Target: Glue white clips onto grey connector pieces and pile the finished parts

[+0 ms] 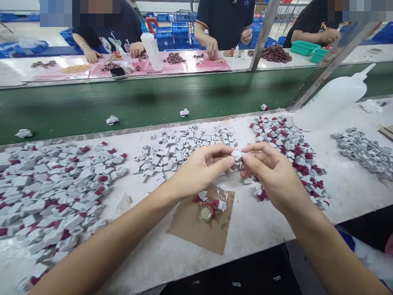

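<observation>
Between the fingertips of both hands is a small pale grey piece (237, 155). My left hand (204, 166) pinches it from the left, and my right hand (270, 170) from the right. Below them lies a brown card (196, 229) with a small round pot (206, 213) and a few grey and dark red pieces (221, 205). Behind my left hand spreads a pile of grey blocks (172, 149). Grey and dark red pieces (288, 143) lie beyond my right hand. A larger mixed pile (70, 192) covers the table's left side.
A green belt (147, 98) with a few grey pieces runs behind the white table (254, 229). A white squeeze bottle (334, 100) and grey parts (365, 151) are at right, near a slanted metal post (331, 65). Three people work across the belt.
</observation>
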Tool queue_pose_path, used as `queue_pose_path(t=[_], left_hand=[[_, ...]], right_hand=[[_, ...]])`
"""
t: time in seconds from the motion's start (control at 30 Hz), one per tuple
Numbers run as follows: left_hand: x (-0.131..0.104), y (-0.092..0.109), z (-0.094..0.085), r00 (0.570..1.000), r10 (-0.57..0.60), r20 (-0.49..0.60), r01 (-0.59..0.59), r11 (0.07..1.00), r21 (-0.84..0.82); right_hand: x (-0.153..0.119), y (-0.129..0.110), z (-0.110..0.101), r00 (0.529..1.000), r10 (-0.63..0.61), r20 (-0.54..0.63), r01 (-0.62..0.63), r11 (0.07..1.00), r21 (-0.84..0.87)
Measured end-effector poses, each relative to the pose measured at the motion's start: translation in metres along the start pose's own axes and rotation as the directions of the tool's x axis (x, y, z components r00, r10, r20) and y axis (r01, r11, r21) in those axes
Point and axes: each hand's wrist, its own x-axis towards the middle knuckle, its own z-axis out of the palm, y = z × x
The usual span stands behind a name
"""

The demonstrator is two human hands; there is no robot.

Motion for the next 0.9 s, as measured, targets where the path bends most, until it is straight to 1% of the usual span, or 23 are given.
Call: queue_pose_path(t=[0.07, 0.13, 0.27, 0.33, 0.43, 0.53, 0.63, 0.7, 0.77, 0.9], left_hand=[[-0.006, 0.0, 0.003, 0.998, -0.062, 0.029, 0.064, 0.996, -0.058], [-0.009, -0.001, 0.007, 0.993, -0.118, 0.022, 0.12, 0.985, -0.127], [-0.015, -0.005, 0.014, 0.976, -0.216, -0.034, 0.202, 0.95, -0.237], [-0.018, -0.006, 0.016, 0.967, -0.253, -0.04, 0.234, 0.935, -0.266], [-0.022, -0.004, 0.015, 0.957, -0.284, -0.059, 0.26, 0.928, -0.267], [-0.025, 0.001, 0.015, 0.951, -0.291, -0.1, 0.261, 0.935, -0.239], [-0.025, 0.005, 0.018, 0.941, -0.323, -0.098, 0.294, 0.927, -0.232], [-0.025, 0.007, 0.021, 0.932, -0.352, -0.083, 0.325, 0.917, -0.232], [-0.025, 0.008, 0.022, 0.93, -0.355, -0.092, 0.33, 0.92, -0.212], [-0.028, 0.008, 0.018, 0.947, -0.29, -0.139, 0.274, 0.954, -0.123]], right_hand=[[-0.006, -0.001, -0.001, 0.999, -0.035, -0.01, 0.034, 0.996, -0.078], [-0.012, -0.002, -0.001, 0.999, -0.052, -0.003, 0.052, 0.993, -0.107], [-0.021, -0.002, 0.002, 0.998, -0.015, 0.062, 0.019, 0.998, -0.065], [-0.024, 0.0, 0.003, 0.997, -0.001, 0.076, 0.005, 0.999, -0.046], [-0.028, 0.003, 0.0, 0.997, -0.005, 0.081, 0.01, 0.998, -0.068], [-0.032, 0.004, -0.003, 0.995, -0.055, 0.085, 0.068, 0.985, -0.16], [-0.034, 0.004, -0.003, 0.983, -0.111, 0.146, 0.14, 0.968, -0.208], [-0.035, 0.004, -0.003, 0.98, -0.102, 0.174, 0.138, 0.968, -0.21], [-0.035, 0.005, -0.003, 0.989, -0.072, 0.129, 0.1, 0.968, -0.232], [-0.034, 0.008, -0.005, 0.997, -0.074, -0.033, 0.062, 0.957, -0.285]])
